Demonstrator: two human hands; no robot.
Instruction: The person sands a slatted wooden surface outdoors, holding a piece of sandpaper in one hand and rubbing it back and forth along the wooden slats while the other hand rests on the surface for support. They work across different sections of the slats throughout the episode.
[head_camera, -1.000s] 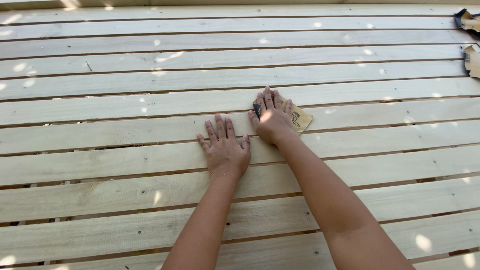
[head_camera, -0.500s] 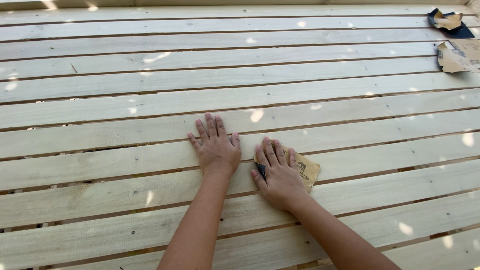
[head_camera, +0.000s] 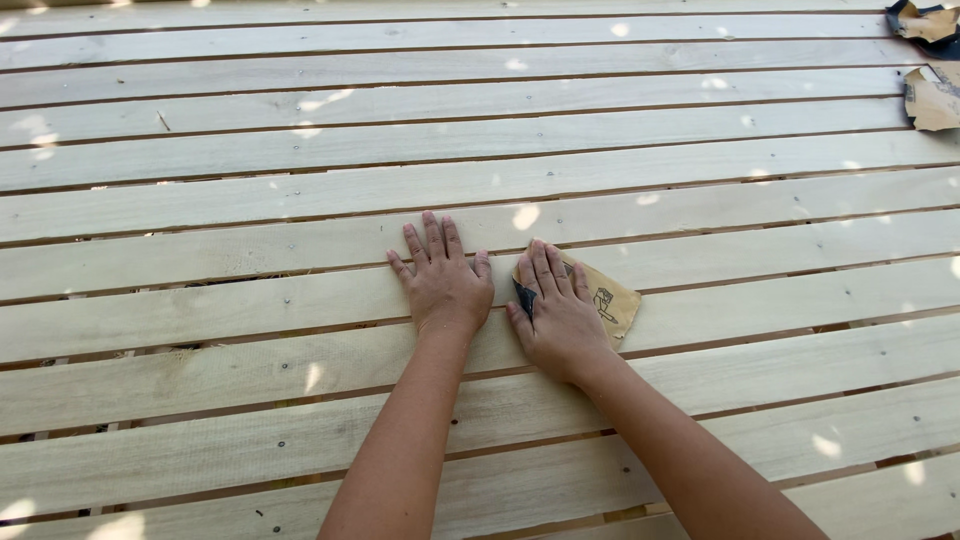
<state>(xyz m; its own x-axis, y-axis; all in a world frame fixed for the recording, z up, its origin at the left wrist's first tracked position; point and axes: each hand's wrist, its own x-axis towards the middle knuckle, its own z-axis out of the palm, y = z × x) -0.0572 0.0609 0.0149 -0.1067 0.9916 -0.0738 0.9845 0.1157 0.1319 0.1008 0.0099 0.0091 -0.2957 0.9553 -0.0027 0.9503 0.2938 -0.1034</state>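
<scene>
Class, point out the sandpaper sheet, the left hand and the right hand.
sandpaper sheet (head_camera: 612, 300), head view, its bare tan corner.
left hand (head_camera: 445, 288), head view, back of the hand.
right hand (head_camera: 560, 318), head view, back of the hand.

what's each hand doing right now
Left hand: open, flat on a wooden plank, holding nothing.
Right hand: open, palm pressing a folded sheet of sandpaper onto the plank.

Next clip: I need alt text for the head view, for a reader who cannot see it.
A person's right hand presses a folded piece of sandpaper flat on pale wooden slats, with the left hand spread flat on the wood beside it. More sandpaper scraps lie at the upper right edge.
</scene>
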